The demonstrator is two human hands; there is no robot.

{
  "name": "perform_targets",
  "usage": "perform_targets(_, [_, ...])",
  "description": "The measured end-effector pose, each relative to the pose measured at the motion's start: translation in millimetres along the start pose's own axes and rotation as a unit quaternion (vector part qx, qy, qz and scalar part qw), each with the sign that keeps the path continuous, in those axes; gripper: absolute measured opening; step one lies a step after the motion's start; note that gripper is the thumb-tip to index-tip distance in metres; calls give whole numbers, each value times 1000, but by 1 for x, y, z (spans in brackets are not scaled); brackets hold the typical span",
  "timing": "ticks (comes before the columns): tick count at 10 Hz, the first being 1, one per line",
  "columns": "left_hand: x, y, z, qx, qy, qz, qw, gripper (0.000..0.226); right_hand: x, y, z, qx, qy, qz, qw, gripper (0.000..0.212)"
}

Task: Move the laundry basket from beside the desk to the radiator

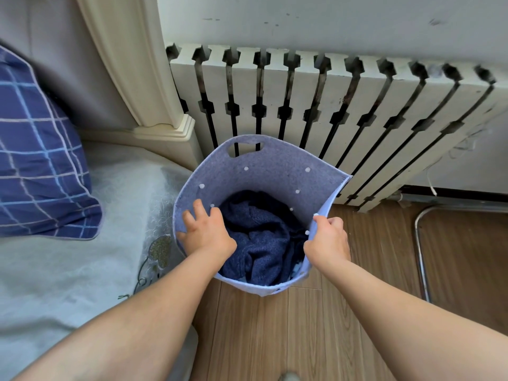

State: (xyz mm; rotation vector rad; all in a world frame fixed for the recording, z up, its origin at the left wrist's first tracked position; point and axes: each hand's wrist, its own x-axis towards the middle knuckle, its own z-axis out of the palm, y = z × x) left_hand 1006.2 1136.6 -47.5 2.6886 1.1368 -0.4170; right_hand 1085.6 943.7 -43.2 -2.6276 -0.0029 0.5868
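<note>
A light blue felt laundry basket (264,166) with white studs stands on the wooden floor, its far wall against the white radiator (357,105). Dark blue knitted laundry (258,237) fills its bottom. My left hand (204,229) rests on the inside of the basket's left wall, fingers spread. The basket's right rim is pinched in my right hand (327,239). A cut-out handle shows in the far wall.
A bed with a pale sheet (68,270) and a blue checked pillow (35,160) lies at the left, touching the basket. A cream bedpost (154,86) rises beside the radiator. A chrome chair leg (420,257) curves over the floor at the right.
</note>
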Motion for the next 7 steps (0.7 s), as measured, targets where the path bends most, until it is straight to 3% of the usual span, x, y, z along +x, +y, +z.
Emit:
perform_targets(3, [-14, 7, -15, -15, -22, 16, 1000, 60, -6, -5, -7, 9, 1, -12, 1000, 52])
perform_targets(5, [-23, 7, -22, -31, -34, 39, 998, 59, -16, -3, -11, 10, -35, -17, 999, 37])
perform_targets(7, [-37, 11, -48, -81, -15, 81, 993, 53, -35, -12, -33, 85, -45, -44, 994, 23])
